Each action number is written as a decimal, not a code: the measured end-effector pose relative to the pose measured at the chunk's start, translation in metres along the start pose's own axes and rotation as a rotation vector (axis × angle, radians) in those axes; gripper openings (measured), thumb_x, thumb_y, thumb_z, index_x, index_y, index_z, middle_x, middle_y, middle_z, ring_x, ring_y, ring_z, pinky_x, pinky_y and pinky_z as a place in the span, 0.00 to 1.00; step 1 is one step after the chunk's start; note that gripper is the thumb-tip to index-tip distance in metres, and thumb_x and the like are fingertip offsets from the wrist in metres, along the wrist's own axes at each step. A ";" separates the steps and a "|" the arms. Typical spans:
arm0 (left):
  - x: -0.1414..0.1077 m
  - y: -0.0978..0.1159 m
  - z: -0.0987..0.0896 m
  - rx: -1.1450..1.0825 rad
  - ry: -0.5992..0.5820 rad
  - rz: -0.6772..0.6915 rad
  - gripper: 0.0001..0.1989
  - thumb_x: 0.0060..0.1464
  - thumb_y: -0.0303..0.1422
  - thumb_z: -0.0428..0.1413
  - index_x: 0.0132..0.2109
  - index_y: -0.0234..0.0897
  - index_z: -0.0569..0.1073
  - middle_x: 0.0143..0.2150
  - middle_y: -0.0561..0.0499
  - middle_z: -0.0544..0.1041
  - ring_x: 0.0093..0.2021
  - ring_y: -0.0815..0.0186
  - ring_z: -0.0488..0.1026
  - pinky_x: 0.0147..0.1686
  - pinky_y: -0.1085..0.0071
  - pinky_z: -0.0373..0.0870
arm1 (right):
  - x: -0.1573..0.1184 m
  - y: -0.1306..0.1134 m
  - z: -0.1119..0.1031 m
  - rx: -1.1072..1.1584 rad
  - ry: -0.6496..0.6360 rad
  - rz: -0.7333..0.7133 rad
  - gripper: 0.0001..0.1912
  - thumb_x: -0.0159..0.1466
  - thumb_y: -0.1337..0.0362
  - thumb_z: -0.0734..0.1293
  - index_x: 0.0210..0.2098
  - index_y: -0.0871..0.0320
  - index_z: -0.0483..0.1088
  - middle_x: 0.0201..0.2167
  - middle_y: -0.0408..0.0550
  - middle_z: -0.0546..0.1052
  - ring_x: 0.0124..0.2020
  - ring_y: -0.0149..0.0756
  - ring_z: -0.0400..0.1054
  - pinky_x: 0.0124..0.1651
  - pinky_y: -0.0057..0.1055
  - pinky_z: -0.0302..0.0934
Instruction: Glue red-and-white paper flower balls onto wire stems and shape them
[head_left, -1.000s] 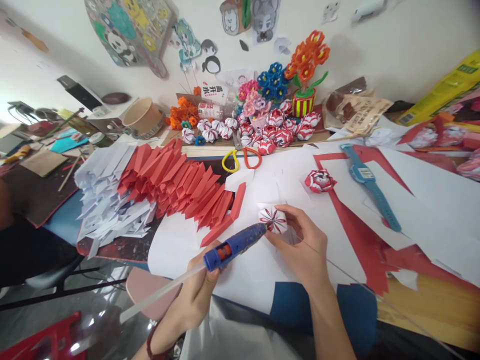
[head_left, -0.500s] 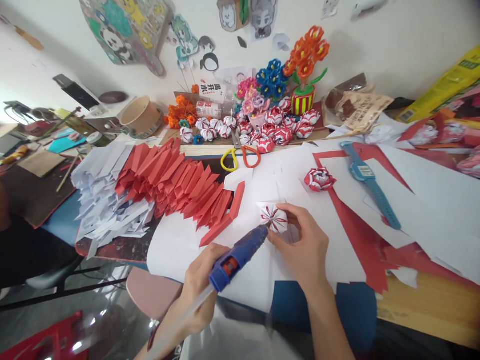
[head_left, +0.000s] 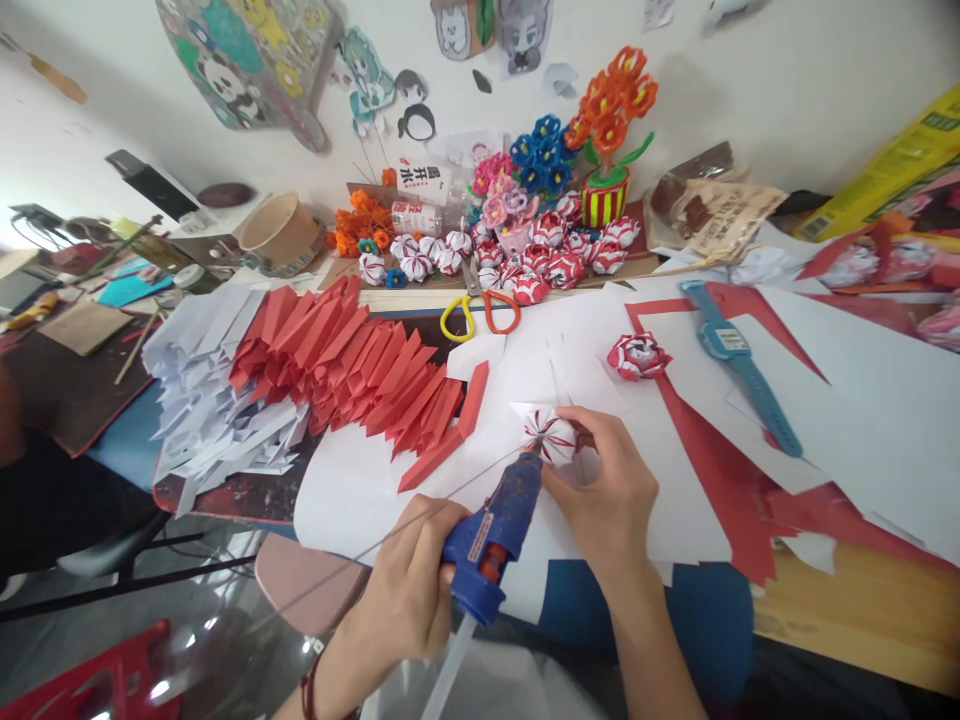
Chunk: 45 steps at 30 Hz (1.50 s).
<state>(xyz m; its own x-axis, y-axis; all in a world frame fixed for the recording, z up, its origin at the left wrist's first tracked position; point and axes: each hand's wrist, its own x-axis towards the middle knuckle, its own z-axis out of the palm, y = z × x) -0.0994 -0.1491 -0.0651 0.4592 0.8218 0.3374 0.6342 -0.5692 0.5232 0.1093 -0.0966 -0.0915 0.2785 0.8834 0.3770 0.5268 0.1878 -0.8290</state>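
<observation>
My left hand [head_left: 420, 575] is wrapped round the handle of a blue glue gun [head_left: 499, 530], with a translucent glue stick [head_left: 448, 668] poking out of its rear. The gun's nozzle points at the centre of a white and red paper flower [head_left: 553, 436]. Between the thumb and fingers of my right hand [head_left: 611, 485] the flower is held from its right side. Whether nozzle and paper touch cannot be told. Up and to the right, another red and white flower [head_left: 639, 356] lies on white paper [head_left: 577, 330].
Folded red strips [head_left: 360, 370] and white strips [head_left: 217, 380] are piled at left. Scissors [head_left: 480, 312] lie near finished flowers [head_left: 536, 260] at the back. A blue watch [head_left: 739, 355] rests on red and white sheets at right.
The glue gun has turned more upright, its rear end moving right and down, and my left hand has turned with it. My right hand still holds the flower in nearly the same place.
</observation>
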 end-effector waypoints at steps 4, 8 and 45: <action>-0.004 -0.003 0.004 -0.008 0.018 -0.009 0.14 0.69 0.36 0.41 0.54 0.35 0.65 0.40 0.43 0.71 0.36 0.60 0.69 0.36 0.65 0.70 | 0.000 0.000 0.000 -0.007 0.011 -0.017 0.19 0.58 0.69 0.72 0.48 0.51 0.71 0.41 0.46 0.77 0.38 0.37 0.73 0.41 0.32 0.72; -0.005 -0.004 0.004 -0.013 0.009 -0.013 0.14 0.69 0.35 0.41 0.53 0.33 0.65 0.40 0.43 0.71 0.36 0.61 0.68 0.36 0.66 0.69 | 0.000 0.001 0.000 -0.011 0.010 -0.017 0.18 0.58 0.68 0.71 0.48 0.50 0.71 0.41 0.46 0.77 0.38 0.38 0.73 0.41 0.33 0.72; 0.005 0.002 -0.003 -0.381 0.018 -0.220 0.17 0.71 0.43 0.41 0.53 0.40 0.69 0.40 0.49 0.71 0.37 0.64 0.68 0.36 0.68 0.63 | 0.002 0.010 -0.010 0.461 -0.172 0.362 0.24 0.51 0.63 0.79 0.47 0.49 0.75 0.46 0.46 0.79 0.48 0.41 0.74 0.53 0.37 0.70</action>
<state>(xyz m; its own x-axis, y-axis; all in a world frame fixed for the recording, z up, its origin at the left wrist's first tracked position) -0.0975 -0.1458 -0.0603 0.3256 0.9247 0.1973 0.4392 -0.3327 0.8345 0.1237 -0.0975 -0.0949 0.2204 0.9754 -0.0024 0.0102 -0.0048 -0.9999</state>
